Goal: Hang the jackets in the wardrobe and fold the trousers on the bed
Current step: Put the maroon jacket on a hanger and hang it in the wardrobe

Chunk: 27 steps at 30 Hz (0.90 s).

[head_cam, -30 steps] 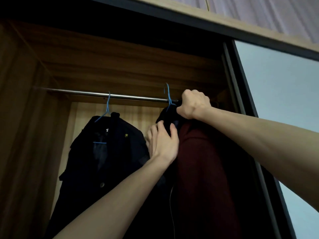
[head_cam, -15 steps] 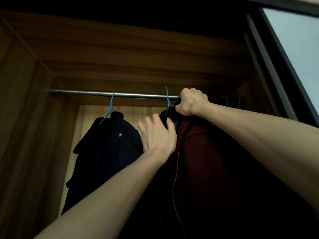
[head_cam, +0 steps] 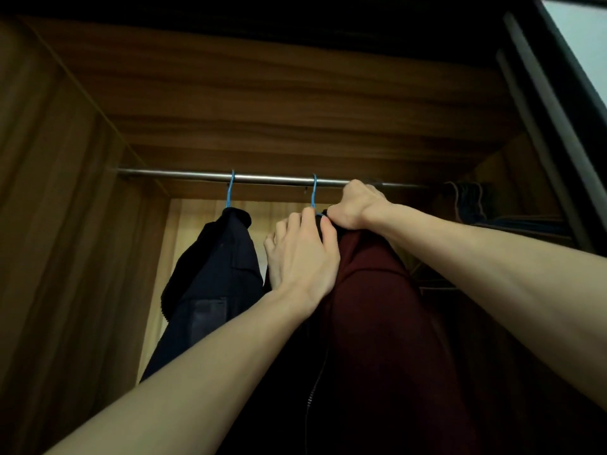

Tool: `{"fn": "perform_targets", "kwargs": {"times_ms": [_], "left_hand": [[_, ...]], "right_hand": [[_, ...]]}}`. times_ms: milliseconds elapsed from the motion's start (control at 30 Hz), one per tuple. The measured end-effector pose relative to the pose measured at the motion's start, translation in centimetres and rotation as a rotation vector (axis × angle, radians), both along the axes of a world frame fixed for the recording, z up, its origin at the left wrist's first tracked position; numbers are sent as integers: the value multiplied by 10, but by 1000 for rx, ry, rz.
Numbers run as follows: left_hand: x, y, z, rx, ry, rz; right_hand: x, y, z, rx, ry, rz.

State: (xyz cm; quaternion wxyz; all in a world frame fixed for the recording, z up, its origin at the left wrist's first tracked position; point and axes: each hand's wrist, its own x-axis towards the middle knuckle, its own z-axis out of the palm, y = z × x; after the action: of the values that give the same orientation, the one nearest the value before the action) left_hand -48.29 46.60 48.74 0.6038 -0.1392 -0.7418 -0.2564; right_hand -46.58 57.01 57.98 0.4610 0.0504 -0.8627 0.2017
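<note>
Wooden wardrobe walls framed a steel rail. Right hand was clenched on the maroon jacket at its collar beneath the rail, probably seating its hanger, while left hand, fingers loosely spread, steadied the shoulder.

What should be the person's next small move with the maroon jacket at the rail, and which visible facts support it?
Probably let go with the right hand. It is closed on the collar of the maroon jacket, right under the rail, and a blue hanger hook already sits over the rail beside it. The left hand steadies the shoulder, so the jacket likely hangs unaided.
</note>
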Motion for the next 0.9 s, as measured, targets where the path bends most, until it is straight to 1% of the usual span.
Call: {"fn": "perform_targets", "kwargs": {"times_ms": [133,300,467,533,633,700,767,833,900], "left_hand": [[7,-24,2,5,20,-20],[11,-41,-9,-34,-10,-19],[18,-52,-14,-32,-38,-78],[23,-55,-15,-31,-40,-117],[34,-61,-16,-44,-58,-253],[43,-66,-22,-125,-111,-328],[52,-73,-32,-223,-112,-315],[64,-80,-48,-256,-88,-310],[75,-84,-68,-274,-65,-319]], "right_hand": [[1,-17,2,-31,-36,-6],[5,-22,1,-100,-106,-6],[12,-16,-6,-163,-78,20],[17,-12,-13,-176,-42,29],[28,-4,-28,-176,41,115],[41,2,-45,-129,107,140],[55,8,-68,-73,204,129],[70,11,-96,-16,285,126],[87,13,-126,44,322,117]]}}
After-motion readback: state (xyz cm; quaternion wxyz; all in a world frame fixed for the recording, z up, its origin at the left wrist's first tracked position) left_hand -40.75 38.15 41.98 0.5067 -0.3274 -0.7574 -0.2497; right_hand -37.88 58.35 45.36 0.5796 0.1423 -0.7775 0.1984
